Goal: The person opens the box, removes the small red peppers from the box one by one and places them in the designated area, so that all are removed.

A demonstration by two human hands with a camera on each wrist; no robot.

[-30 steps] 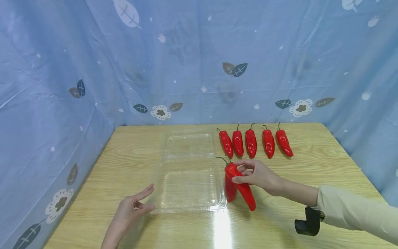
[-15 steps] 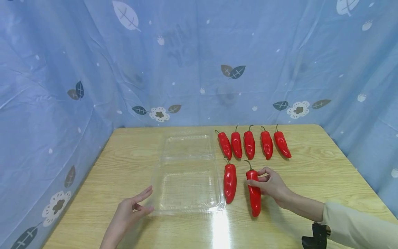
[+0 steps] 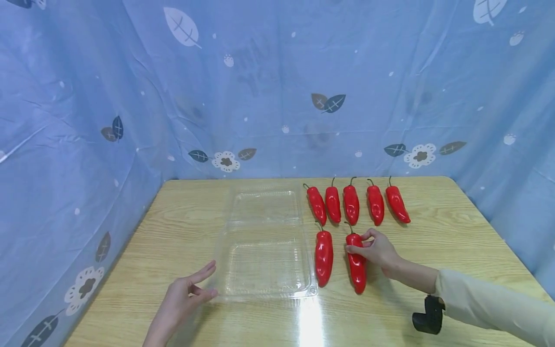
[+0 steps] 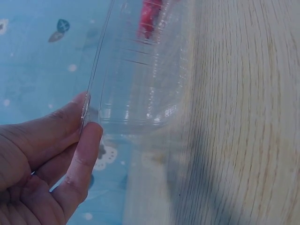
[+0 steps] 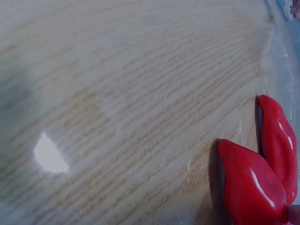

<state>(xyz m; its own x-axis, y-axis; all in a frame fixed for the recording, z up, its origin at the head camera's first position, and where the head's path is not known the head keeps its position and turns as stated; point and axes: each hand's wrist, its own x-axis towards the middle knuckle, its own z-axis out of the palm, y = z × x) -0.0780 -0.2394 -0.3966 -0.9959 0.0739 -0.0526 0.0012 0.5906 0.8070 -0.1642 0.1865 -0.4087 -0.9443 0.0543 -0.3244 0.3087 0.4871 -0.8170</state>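
Note:
A clear plastic clamshell box (image 3: 312, 291) lies opened flat on the table, its lid half toward the back. At its left front corner my left hand (image 3: 181, 298) pinches the rim between thumb and fingers; the left wrist view shows the grip on the rim (image 4: 95, 65) closely. My right hand (image 3: 379, 251) holds a red chili pepper (image 3: 357, 272) near its stem end, right of the box, at the tabletop. Between that pepper and the box lies another red pepper (image 3: 323, 259). The right wrist view shows the held pepper (image 5: 251, 185) with most of the hand out of frame.
Behind, several more red peppers (image 3: 351, 205) lie in a row, stems pointing back. The wooden table (image 3: 182, 217) meets a blue patterned curtain (image 3: 269, 86) at the back and sides. A black wrist mount (image 3: 429, 315) hangs under the right sleeve.
My right hand has carried its pepper rightward from over the other pepper and lowered it to the table alongside. The left hand has stayed at the box's corner.

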